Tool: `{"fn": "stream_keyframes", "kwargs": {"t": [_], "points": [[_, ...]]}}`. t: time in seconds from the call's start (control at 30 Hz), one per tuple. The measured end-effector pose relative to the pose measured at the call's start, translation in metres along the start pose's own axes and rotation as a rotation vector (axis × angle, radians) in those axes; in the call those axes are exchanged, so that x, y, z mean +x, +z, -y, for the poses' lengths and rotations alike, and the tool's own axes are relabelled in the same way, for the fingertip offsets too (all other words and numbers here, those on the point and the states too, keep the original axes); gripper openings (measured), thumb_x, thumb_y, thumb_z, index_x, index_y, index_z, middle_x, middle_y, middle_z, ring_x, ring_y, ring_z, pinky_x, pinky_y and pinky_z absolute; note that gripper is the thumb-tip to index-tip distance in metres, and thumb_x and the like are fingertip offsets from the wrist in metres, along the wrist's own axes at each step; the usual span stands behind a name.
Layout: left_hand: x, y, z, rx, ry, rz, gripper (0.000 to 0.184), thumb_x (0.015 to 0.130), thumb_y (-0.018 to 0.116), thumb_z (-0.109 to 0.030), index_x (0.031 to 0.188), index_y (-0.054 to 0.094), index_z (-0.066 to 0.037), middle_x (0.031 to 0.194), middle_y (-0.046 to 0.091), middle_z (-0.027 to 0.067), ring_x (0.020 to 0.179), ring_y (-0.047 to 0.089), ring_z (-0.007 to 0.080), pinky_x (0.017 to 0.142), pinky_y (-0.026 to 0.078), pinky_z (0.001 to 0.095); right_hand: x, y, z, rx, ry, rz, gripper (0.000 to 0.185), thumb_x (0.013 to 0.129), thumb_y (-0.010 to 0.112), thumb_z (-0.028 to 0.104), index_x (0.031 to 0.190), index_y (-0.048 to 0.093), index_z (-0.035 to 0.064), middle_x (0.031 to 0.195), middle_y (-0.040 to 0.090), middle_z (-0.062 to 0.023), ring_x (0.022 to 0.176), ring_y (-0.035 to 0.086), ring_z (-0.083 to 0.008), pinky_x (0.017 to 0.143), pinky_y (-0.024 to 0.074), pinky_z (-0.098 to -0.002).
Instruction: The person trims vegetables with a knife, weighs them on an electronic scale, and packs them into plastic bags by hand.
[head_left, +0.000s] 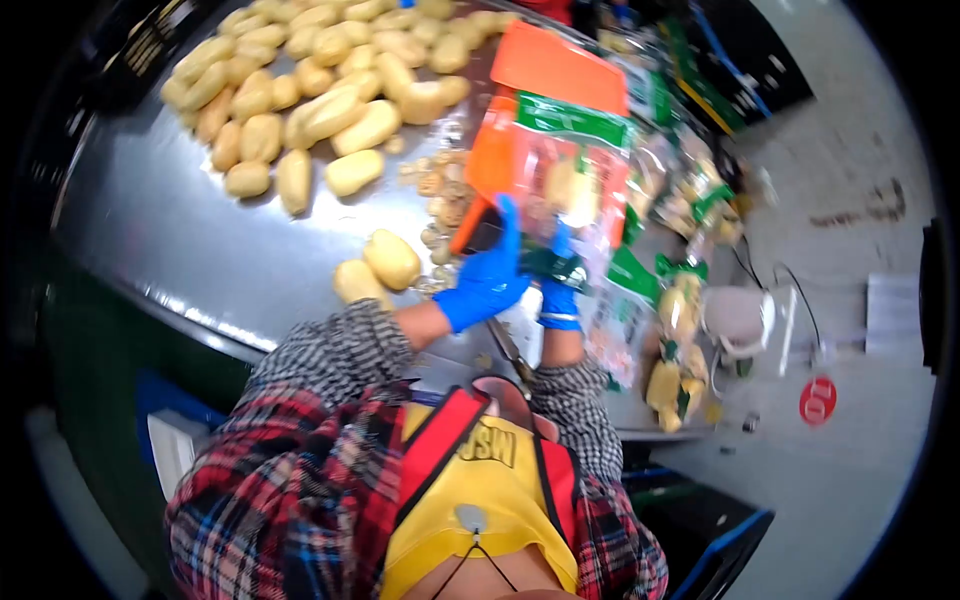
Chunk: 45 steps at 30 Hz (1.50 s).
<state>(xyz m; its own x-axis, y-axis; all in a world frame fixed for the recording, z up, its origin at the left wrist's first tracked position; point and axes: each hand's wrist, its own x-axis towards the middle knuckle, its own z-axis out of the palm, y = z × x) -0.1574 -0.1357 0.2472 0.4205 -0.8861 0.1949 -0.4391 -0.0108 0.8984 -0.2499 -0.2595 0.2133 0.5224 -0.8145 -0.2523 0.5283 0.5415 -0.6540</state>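
Observation:
My left hand (488, 285), in a blue glove, has its fingers stretched upward beside a clear plastic bag. Close to its fingertips are an orange item and a small dark object (485, 230). My right hand (560, 300), also gloved in blue, is closed around the dark green gathered end of the clear plastic bag (590, 190). Through the bag's clear film pale yellow pieces show, and a green band (570, 118) runs across its far end. Motion blurs both hands a little. Two peeled potatoes (392, 260) lie left of my left hand.
Many peeled potatoes (365, 128) cover the far left of the metal table (140, 210). Small round pieces (440, 190) lie beside an orange sheet (555, 70). Several filled bags (680, 305) are at the right, near a white device (738, 318). A knife-like tool (510, 350) lies by my body.

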Motion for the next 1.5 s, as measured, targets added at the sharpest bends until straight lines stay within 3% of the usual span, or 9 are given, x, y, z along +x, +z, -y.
{"fn": "stream_keyframes", "kwargs": {"t": [0.17,0.5,0.63,0.9,1.07,1.17,1.27,1.4,1.5], "points": [[-0.001,0.024,-0.006,0.338,0.488,0.077,0.072,0.08,0.053,-0.013,0.146,0.024,-0.009,0.069,0.06,0.013,0.054,0.061,0.0292,0.043,0.044,0.0435,0.025,-0.011,0.019,-0.598,-0.204,-0.119,0.03,0.093,0.048,0.016,0.121,0.05,0.0045,0.106,0.055,-0.0104,0.096,0.053,-0.0235,0.086,0.0453,-0.0361],[-0.003,-0.01,0.003,0.22,0.375,0.099,0.083,0.085,0.055,-0.02,0.15,0.005,-0.017,0.059,0.052,0.0094,0.042,0.052,0.0208,0.037,0.039,0.0354,0.052,-0.022,0.036,-1.922,-0.552,-0.143,0.029,0.091,0.051,0.015,0.117,0.053,0.0037,0.098,0.056,-0.0121,0.09,0.054,-0.0267,0.083,0.0456,-0.0377],[-0.029,-0.094,0.018,0.059,0.041,0.187,0.071,0.088,0.056,-0.029,0.147,0.021,-0.014,0.079,0.061,0.0149,0.065,0.06,0.0329,0.058,0.048,0.0419,0.045,-0.024,0.042,-2.098,-0.594,-0.147,0.028,0.09,0.051,0.015,0.116,0.054,0.0034,0.095,0.057,-0.0127,0.088,0.054,-0.028,0.082,0.0457,-0.0383],[-0.042,-0.242,0.169,0.716,0.032,-0.458,0.067,0.083,0.065,-0.03,0.138,0.038,-0.004,0.114,0.053,0.0218,0.1,0.055,0.0381,0.084,0.047,0.0434,0.012,-0.025,0.036,-2.379,-0.682,-0.156,0.027,0.089,0.053,0.014,0.113,0.056,0.0027,0.089,0.059,-0.0141,0.083,0.055,-0.0306,0.08,0.046,-0.0396],[0.009,-0.235,0.168,0.743,0.01,-0.223,0.084,0.078,0.07,-0.034,0.144,0.028,-0.005,0.127,0.048,0.0246,0.112,0.051,0.0407,0.095,0.042,0.0453,-0.047,-0.016,0.022,-2.347,-0.813,-0.102,0.026,0.088,0.054,0.013,0.111,0.058,0.0023,0.086,0.06,-0.015,0.08,0.055,-0.0322,0.078,0.0461,-0.0404],[0.033,-0.221,0.183,0.642,-0.08,-0.084,0.088,0.076,0.07,-0.036,0.145,0.025,-0.005,0.125,0.048,0.0283,0.111,0.051,0.0414,0.095,0.042,0.0455,-0.073,-0.014,0.008,-1.789,-1.142,-0.105,0.022,0.085,0.056,0.006,0.105,0.061,0.0,0.094,0.062,-0.02,0.089,0.056,-0.0408,0.079,0.0446,-0.0437],[0.031,-0.221,0.166,0.003,-0.303,-0.06,0.081,0.08,0.068,-0.043,0.141,0.033,-0.003,0.125,0.054,0.0201,0.109,0.057,0.0298,0.089,0.047,0.041,-0.114,-0.028,-0.001,-1.77,-0.683,-0.325,0.028,0.089,0.057,0.009,0.116,0.061,0.0018,0.097,0.064,-0.0199,0.086,0.061,-0.0327,0.076,0.0472,-0.0389],[0.003,-0.21,0.132,-1.01,-0.574,0.135,0.061,0.09,0.057,-0.043,0.136,0.042,-0.004,0.121,0.057,0.016,0.101,0.062,0.0305,0.068,0.056,0.0352,-0.158,-0.012,-0.028,-1.261,-0.688,-0.344,0.024,0.091,0.053,0.003,0.112,0.063,0.0006,0.103,0.067,-0.0104,0.093,0.063,-0.0185,0.082,0.0478,-0.0297],[-0.008,-0.197,0.077,-1.142,-0.574,0.304,0.067,0.093,0.043,-0.056,0.136,0.04,-0.005,0.12,0.058,0.0175,0.098,0.062,0.0324,0.067,0.057,0.0373,-0.177,-0.003,-0.05,-1.224,-0.684,-0.22,0.026,0.087,0.056,-0.001,0.112,0.063,0.0008,0.105,0.067,-0.0114,0.098,0.062,-0.0222,0.087,0.0468,-0.0329]]}}
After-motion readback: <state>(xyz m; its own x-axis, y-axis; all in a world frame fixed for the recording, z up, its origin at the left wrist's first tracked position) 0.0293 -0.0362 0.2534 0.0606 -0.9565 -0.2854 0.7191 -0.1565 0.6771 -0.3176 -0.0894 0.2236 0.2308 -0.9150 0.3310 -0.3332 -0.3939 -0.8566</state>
